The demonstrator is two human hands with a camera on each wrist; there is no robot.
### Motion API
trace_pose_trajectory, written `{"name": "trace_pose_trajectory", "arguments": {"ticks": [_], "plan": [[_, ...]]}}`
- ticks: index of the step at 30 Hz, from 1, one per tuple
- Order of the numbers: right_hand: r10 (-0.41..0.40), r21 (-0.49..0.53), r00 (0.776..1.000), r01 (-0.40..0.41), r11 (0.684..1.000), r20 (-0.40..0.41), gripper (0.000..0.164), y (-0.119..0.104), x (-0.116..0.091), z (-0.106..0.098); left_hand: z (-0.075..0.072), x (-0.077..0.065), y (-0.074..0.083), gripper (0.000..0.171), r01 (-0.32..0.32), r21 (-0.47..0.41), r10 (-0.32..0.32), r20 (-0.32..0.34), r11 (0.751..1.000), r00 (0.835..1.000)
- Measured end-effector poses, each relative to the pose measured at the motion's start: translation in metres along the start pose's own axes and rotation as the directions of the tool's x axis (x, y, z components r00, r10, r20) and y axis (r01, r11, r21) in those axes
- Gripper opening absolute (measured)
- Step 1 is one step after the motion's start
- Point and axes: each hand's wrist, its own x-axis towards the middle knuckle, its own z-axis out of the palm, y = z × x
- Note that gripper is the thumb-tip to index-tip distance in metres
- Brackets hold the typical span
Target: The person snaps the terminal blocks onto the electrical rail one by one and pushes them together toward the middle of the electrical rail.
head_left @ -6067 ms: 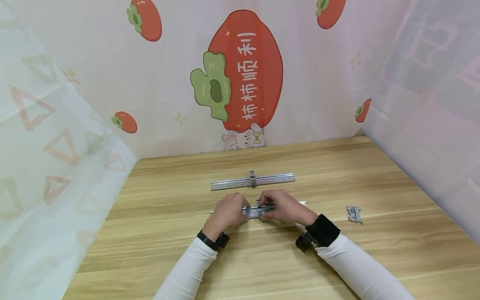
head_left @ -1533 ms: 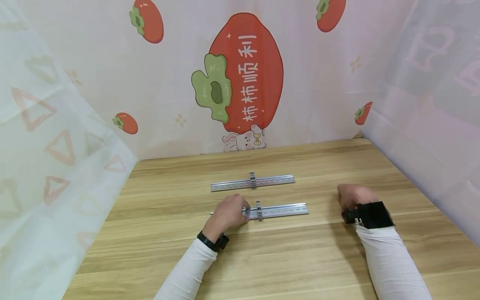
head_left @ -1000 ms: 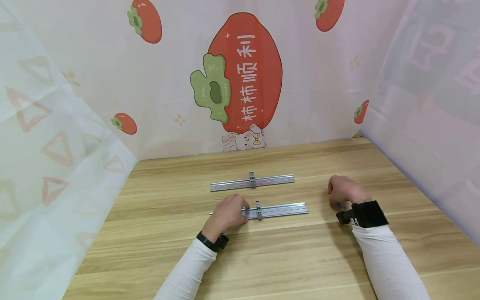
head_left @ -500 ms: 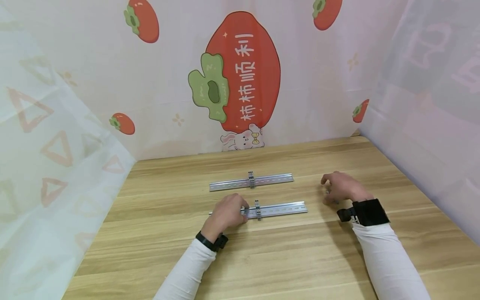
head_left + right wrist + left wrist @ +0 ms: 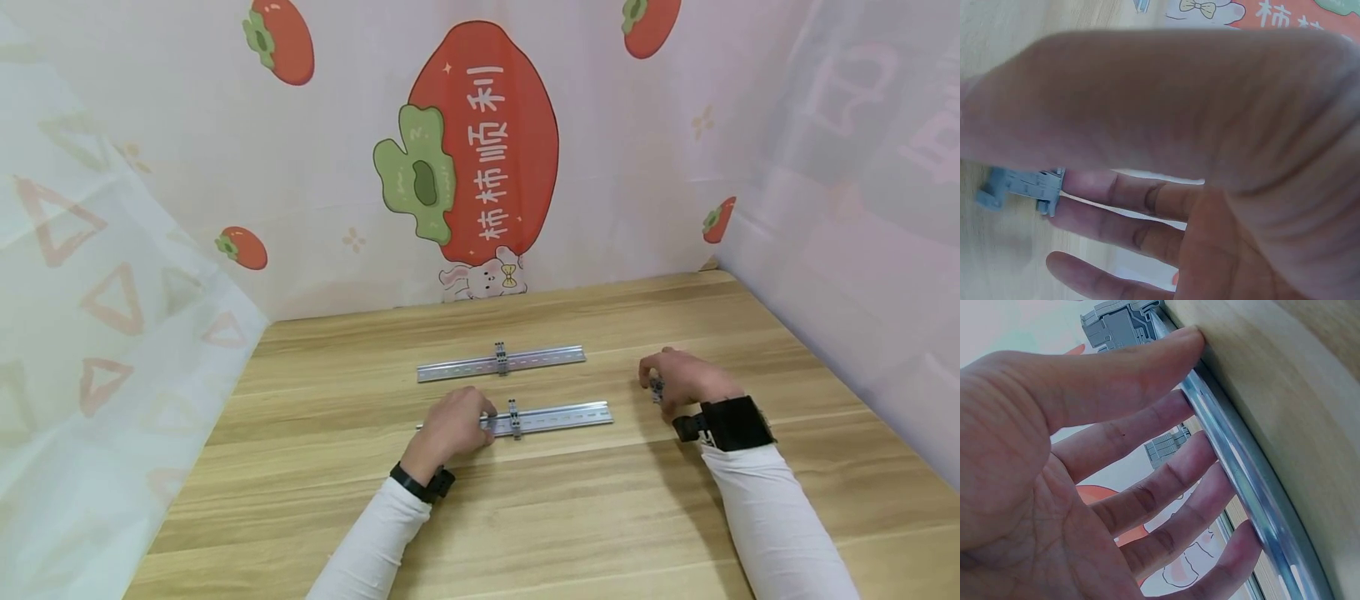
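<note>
My left hand (image 5: pixel 450 425) grips the left part of the near slotted metal DIN rail (image 5: pixel 566 417); in the left wrist view its thumb and fingertips lie on opposite sides of the rail (image 5: pixel 1235 459). Right of those fingers, a grey terminal block (image 5: pixel 514 419) sits across this rail. Over at the right of the table, my right hand (image 5: pixel 690 379) pinches a loose grey terminal block (image 5: pixel 657 389). The right wrist view has that block (image 5: pixel 1029 186) between the thumb and the fingertips, partly hidden by the thumb.
Behind the near rail lies a second DIN rail (image 5: pixel 551 357), roughly parallel, with a grey terminal block (image 5: pixel 501 358) near its middle. Both rest on a wooden table (image 5: pixel 525 517). Printed cloth walls (image 5: pixel 322 192) enclose the back and sides.
My right hand has left the near rail's block for the right side and taken hold of the block lying there. Lately its fingers have spread, showing the block. My left hand has stayed put.
</note>
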Motion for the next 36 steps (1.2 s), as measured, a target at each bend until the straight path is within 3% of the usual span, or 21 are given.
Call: {"name": "trace_pose_trajectory", "arguments": {"ticks": [7,16,21,24,28,31,36], "plan": [[0.003,0.026,0.999,-0.004,1.0,0.038,0.035,-0.004,0.0,0.002,-0.001,0.0,0.002,0.03,0.011,-0.004,-0.011,0.006,1.0,1.0],[0.02,0.001,0.998,-0.02,1.0,0.053,0.03,-0.012,-0.003,0.004,0.0,0.0,0.003,0.03,0.0,-0.005,0.0,0.004,1.0,1.0],[-0.015,0.024,1.0,0.015,1.0,0.02,0.027,-0.012,-0.001,0.004,0.001,0.0,0.004,0.03,0.006,-0.01,-0.006,0.011,1.0,1.0],[-0.072,0.037,0.997,0.073,0.997,-0.034,0.023,-0.014,0.001,0.003,0.002,0.001,0.004,0.03,0.006,-0.012,-0.006,0.012,1.0,1.0],[-0.206,0.063,0.972,0.214,0.975,-0.111,0.022,-0.018,0.006,0.001,0.001,0.001,0.004,0.03,0.002,-0.004,-0.002,0.009,1.0,1.0],[-0.296,0.141,0.943,0.317,0.938,-0.148,0.025,-0.021,0.011,0.0,0.0,0.001,0.004,0.03,-0.005,-0.001,0.005,0.005,1.0,1.0],[-0.355,0.276,0.916,0.395,0.876,-0.185,0.027,-0.028,0.016,-0.001,-0.001,0.0,0.004,0.03,0.0,0.0,0.0,0.002,1.0,1.0]]}}
